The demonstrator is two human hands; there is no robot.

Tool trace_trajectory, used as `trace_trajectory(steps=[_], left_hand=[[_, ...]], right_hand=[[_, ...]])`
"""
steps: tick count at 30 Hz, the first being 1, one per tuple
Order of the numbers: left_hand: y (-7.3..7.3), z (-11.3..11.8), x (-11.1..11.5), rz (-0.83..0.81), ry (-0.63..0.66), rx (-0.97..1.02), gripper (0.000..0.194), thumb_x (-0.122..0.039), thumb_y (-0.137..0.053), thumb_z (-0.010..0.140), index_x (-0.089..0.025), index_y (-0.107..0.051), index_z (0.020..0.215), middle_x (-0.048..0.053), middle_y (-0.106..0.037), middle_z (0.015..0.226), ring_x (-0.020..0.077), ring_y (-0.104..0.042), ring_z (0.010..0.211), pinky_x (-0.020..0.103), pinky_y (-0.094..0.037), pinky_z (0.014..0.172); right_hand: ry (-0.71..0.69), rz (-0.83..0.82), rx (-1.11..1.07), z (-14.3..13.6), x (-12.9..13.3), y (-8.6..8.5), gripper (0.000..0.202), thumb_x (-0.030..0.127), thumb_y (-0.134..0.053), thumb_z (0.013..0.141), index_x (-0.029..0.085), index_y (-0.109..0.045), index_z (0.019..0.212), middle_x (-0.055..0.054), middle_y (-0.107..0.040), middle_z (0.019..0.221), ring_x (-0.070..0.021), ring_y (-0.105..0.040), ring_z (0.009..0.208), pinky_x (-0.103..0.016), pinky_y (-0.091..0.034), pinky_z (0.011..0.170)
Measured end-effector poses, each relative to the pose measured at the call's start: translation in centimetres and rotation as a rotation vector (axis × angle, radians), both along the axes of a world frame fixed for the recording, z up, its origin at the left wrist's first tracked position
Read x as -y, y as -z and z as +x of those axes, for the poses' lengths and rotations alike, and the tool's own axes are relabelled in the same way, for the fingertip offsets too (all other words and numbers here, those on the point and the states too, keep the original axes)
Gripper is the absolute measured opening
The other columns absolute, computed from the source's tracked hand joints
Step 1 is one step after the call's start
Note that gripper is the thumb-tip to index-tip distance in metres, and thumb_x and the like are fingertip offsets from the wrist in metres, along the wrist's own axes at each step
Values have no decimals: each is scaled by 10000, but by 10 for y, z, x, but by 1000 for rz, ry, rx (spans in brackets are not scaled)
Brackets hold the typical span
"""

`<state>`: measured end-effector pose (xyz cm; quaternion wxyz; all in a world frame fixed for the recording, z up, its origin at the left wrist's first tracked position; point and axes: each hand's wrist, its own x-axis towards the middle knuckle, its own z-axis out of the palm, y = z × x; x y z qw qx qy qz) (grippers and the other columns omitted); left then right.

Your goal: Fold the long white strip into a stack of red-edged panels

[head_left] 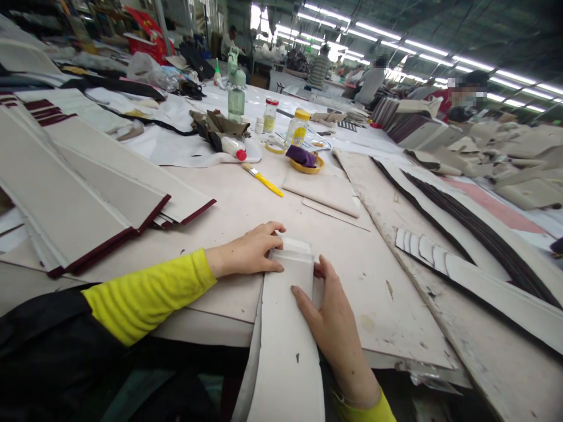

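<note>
A stack of long white strips (288,328) lies on the table board (387,305) and hangs over its near edge. My left hand (248,252), in a yellow sleeve, grips the stack's far end from the left, thumb against its side. My right hand (332,322) presses on the stack from the right, index finger lying on top and thumb at its far corner.
Grey panels with maroon edges (88,193) are piled at left. A yellow-handled brush (264,179), a yellow dish with purple cloth (305,159), glue bottles (297,128) and a folded pad (323,190) lie farther off. Long dark and white strips (475,258) lie at right. Other people work in the background.
</note>
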<state>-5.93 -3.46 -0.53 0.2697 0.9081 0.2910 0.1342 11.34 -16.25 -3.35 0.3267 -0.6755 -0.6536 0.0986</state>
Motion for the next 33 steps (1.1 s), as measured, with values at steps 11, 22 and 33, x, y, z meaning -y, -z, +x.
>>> trace_trajectory(steps=[11,22,33], left_hand=[[-8,19,8,78,-43,-140,260,-352,-597,779,-176,-564,968,59,-526,1067,220,-470,1037,379,-377,877],[-6,45,15,135,68,-139,205,-233,-538,835,-180,-555,1032,41,-544,1052,179,-483,1001,319,-373,871],[1,41,23,436,181,-157,206,-227,-398,905,-164,-569,1001,55,-543,963,189,-475,873,325,-374,791]], right_hand=[[-82,76,199,-2,2,-3,272,323,-496,844,168,-582,1050,-99,-566,1043,-222,-494,995,-416,-443,863],[-57,100,202,-2,3,-2,250,314,-506,835,169,-573,1028,-91,-579,1030,-215,-498,970,-393,-424,847],[-13,113,165,-3,3,-4,224,350,-489,834,197,-559,982,-84,-595,976,-224,-521,933,-406,-430,815]])
